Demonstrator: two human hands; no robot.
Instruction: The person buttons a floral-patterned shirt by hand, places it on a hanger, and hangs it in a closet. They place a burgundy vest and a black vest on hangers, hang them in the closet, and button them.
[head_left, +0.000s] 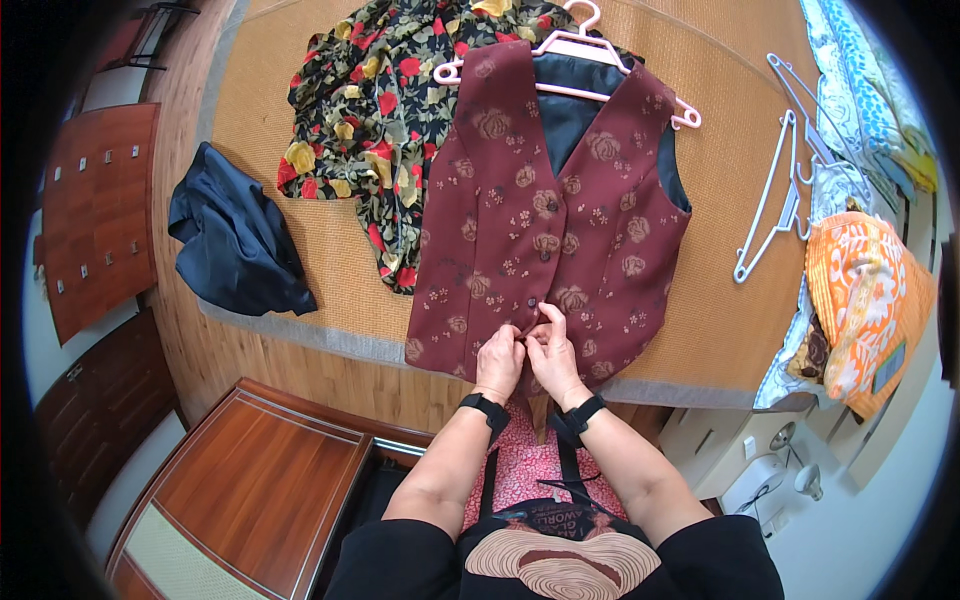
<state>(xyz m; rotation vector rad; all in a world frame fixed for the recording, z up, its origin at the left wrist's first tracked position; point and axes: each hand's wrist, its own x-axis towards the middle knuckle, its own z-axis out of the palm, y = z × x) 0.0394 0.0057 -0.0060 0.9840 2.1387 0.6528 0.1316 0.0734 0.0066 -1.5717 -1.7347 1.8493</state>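
Observation:
A maroon vest (480, 240) with tan rose figures and a dark lining lies front up, its shoulders on a pale pink hanger (583, 45). Dark buttons run down its middle. At the lower end of the button front, my left hand (499, 360) and my right hand (553, 352) meet with fingertips close together. Both pinch the vest's edge just below a button; the exact spot between the fingers is hidden. Beneath the vest's left side spreads a black garment (360, 120) printed with red and yellow roses.
All this lies on a woven tan mat (735, 220) with a grey border. A crumpled dark navy cloth (238, 240) sits at the left edge. To the right are white hangers (783, 200) and an orange patterned pillow (860, 300). A brown wooden cabinet (250, 490) stands at lower left.

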